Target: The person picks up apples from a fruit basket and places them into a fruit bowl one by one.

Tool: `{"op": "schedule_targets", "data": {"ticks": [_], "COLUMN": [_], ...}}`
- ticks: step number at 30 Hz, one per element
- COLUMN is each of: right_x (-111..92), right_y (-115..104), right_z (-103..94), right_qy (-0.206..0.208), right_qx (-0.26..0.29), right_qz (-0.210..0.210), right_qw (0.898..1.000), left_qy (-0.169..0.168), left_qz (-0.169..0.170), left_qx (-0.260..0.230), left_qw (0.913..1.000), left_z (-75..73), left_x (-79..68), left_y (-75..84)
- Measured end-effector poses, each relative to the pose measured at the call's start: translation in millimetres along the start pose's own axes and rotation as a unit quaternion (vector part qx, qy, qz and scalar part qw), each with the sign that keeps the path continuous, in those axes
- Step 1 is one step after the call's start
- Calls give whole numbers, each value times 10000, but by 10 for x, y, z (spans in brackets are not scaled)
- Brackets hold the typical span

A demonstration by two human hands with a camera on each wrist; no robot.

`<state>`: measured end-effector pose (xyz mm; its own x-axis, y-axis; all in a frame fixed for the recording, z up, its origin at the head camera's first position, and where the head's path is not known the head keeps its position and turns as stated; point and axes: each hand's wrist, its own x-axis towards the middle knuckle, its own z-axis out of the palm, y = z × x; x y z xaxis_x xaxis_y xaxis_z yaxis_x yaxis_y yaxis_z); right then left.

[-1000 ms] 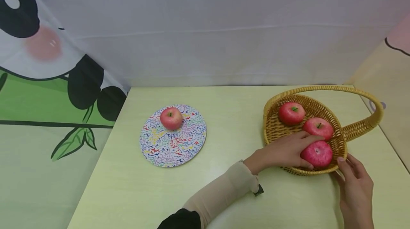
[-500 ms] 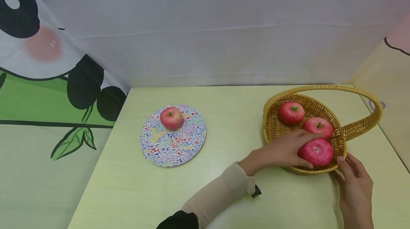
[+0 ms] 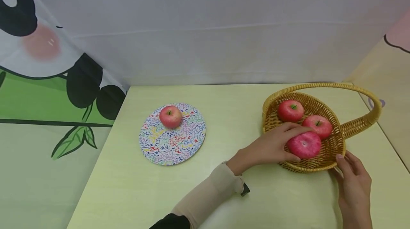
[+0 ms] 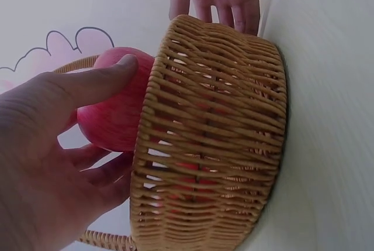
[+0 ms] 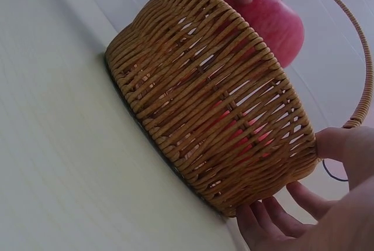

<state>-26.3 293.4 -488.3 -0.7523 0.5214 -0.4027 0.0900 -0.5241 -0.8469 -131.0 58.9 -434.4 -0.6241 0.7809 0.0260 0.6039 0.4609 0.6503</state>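
My left hand (image 3: 269, 147) grips a pinkish-red apple (image 3: 305, 145), thumb on one side and fingers on the other. In the left wrist view that apple (image 4: 117, 107) is raised above the rim of the wicker basket (image 4: 210, 128). Two more red apples sit inside the basket (image 3: 336, 150): one at the back left (image 3: 290, 111), one nearer the middle (image 3: 317, 127). At the basket's front right, my right hand (image 3: 353, 186) holds its edge. The right wrist view has the right thumb (image 5: 330, 143) at the rim and the fingers against the outer wall.
On the left of the pale table (image 3: 224, 115) lies a round plate (image 3: 173, 150) with multicoloured squiggles. One apple (image 3: 171, 117) rests on it. The basket's tall handle (image 3: 358, 124) arches over its back right side. A white cloth (image 3: 205, 54) hangs behind the table.
My left hand has lifted the apple from the basket's front right and carried it a little left. My right hand has stayed at the basket edge.
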Motion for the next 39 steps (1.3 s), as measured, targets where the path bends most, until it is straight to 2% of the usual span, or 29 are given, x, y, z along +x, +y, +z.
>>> {"op": "schedule_targets", "data": {"ticks": [5, 11, 21, 25, 32, 39], "right_x": [4, 0, -8, -13, -9, -9], "right_y": [-3, -6, -2, 0, 11, 5], "right_z": [19, 27, 11, 0, -15, -8], "right_qy": [-76, -46, -28, -50, -193, -161], "right_qx": [62, 5, 1, -42, 12, -10], "right_qz": [-3, -7, 10, -47, -98, -128], "right_qw": [10000, 10000, 10000, 10000, 9998, 9998], "left_qy": [270, 531, 775, 863, 997, 1159], "left_qz": [157, 121, 447, 377, 120, -74], "left_qx": [-217, -604, -759, -899, -1637, -1881], "left_qw": [9993, 9967, 9931, 9915, 9814, 9753], "left_z": [-64, -132, -215, -259, -335, -381], "left_x": [-106, -213, -354, -412, -551, -658], "left_y": [-51, -102, -172, -206, -265, -324]}}
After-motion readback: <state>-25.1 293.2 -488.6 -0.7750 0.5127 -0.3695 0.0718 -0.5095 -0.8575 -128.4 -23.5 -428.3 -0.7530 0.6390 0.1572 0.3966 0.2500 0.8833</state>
